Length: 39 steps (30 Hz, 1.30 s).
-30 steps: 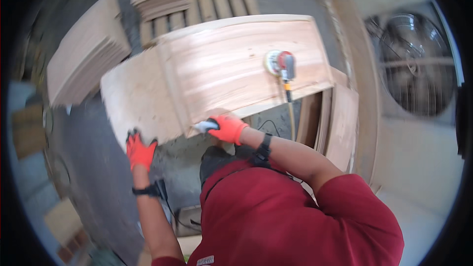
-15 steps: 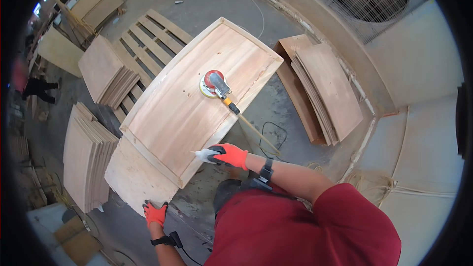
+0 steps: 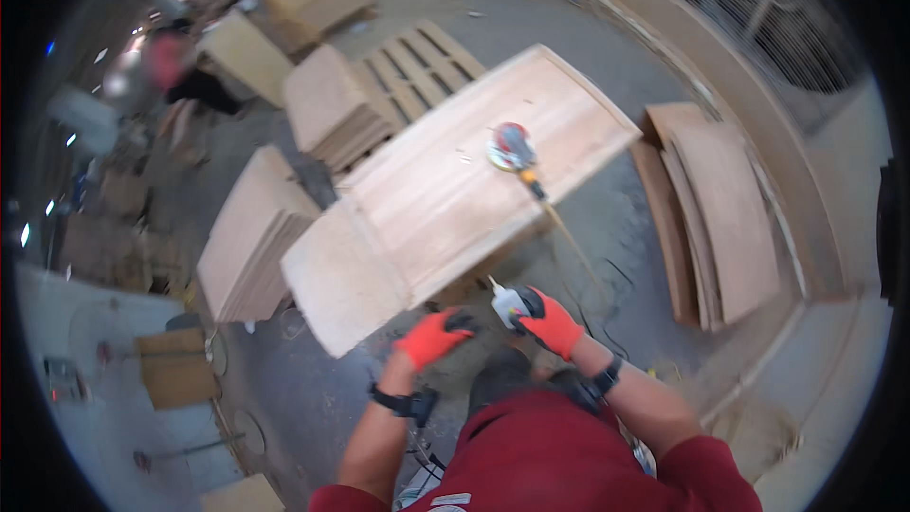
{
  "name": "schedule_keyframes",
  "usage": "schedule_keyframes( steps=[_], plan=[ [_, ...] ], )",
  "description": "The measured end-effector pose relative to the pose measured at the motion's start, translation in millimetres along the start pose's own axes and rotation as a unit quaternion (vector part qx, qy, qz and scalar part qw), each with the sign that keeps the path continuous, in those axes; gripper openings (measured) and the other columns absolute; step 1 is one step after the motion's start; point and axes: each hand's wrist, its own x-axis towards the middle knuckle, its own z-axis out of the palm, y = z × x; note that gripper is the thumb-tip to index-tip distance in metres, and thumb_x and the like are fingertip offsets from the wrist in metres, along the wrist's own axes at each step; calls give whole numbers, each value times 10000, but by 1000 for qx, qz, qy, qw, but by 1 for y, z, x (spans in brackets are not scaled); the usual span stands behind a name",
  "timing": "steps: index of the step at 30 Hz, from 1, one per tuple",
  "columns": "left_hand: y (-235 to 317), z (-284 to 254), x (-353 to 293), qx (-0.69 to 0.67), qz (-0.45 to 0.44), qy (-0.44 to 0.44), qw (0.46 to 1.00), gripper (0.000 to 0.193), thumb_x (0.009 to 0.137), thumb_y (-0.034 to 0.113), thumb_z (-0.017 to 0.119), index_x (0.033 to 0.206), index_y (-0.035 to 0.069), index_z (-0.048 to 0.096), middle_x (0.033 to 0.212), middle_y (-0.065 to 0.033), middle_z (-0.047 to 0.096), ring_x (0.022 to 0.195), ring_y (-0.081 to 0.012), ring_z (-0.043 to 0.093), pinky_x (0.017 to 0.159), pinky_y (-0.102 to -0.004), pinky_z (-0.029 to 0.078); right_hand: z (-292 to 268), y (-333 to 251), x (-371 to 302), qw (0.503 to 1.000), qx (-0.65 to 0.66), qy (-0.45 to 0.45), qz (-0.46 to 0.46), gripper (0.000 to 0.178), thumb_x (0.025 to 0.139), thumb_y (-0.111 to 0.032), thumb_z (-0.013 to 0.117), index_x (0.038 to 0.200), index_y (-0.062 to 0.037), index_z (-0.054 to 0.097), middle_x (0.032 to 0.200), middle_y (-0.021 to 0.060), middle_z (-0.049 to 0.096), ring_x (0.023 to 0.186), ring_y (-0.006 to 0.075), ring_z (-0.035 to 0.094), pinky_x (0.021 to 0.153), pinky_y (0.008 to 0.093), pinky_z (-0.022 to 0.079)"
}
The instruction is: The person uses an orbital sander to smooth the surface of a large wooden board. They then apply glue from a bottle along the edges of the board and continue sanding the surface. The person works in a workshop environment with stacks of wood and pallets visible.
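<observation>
My right hand point(image 3: 552, 324), in an orange glove with dark fingers, is closed round a small white squeeze bottle point(image 3: 509, 303) whose thin nozzle tilts up and left. In a matching glove, my left hand point(image 3: 434, 338) hovers empty near the wooden panel's front edge, its fingers somewhat blurred but apart. A large framed wooden panel point(image 3: 427, 199) lies before me, with a paler board section point(image 3: 343, 275) at its left end. On the panel rests a red and grey air sander point(image 3: 513, 147), its hose trailing off toward me.
Stacks of wooden boards stand left point(image 3: 251, 237) and behind point(image 3: 332, 100), beside a slatted pallet point(image 3: 417, 66). More boards point(image 3: 725, 218) lean at the right near a low wall. A large caged fan point(image 3: 777, 19) is at top right. Another person point(image 3: 194, 81) is at far left.
The view has swung left. My left hand has left the pale board section and come inward toward the bottle. My right hand has drawn the bottle back off the panel, nozzle now up.
</observation>
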Motion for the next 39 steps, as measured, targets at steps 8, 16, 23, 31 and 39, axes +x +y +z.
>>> schedule_keyframes(
  steps=[8,16,23,31,39],
  plan=[
    [37,38,-25,-189,37,46,980,474,1007,237,624,1420,18,544,1331,-104,661,1205,-183,585,1074,-342,426,35,-12,1,986,-70,-62,-139,607,928,-168,715,1463,-13,471,1353,152,605,1198,203,604,1014,338,502],
    [-14,-24,-41,-159,-28,226,961,403,964,202,663,1332,40,635,1148,-89,733,1047,-191,665,935,-335,508,76,-25,58,989,-64,-132,-9,672,895,-99,717,1507,-67,443,1258,115,684,1075,146,677,907,306,546],
    [-146,-112,-44,-280,-182,380,862,379,953,247,697,1282,58,680,963,-90,761,813,-172,696,733,-357,546,44,-25,137,998,4,-60,3,563,926,-10,648,1465,-108,518,1096,94,734,869,134,704,741,283,569],
    [-193,-153,-41,-132,-315,402,850,440,877,392,740,1208,103,719,1045,-146,753,940,-271,723,824,-401,554,-56,-73,207,957,-229,165,-70,536,909,-19,631,1430,-77,521,1108,127,708,907,241,719,763,329,570],
    [-142,-156,-54,-33,-440,396,806,354,874,430,725,954,85,737,957,-135,755,929,-315,723,805,-440,546,-92,-138,272,802,-552,226,-19,965,767,-270,845,1569,-118,330,1507,270,415,1314,420,523,1077,452,475]
  ],
)
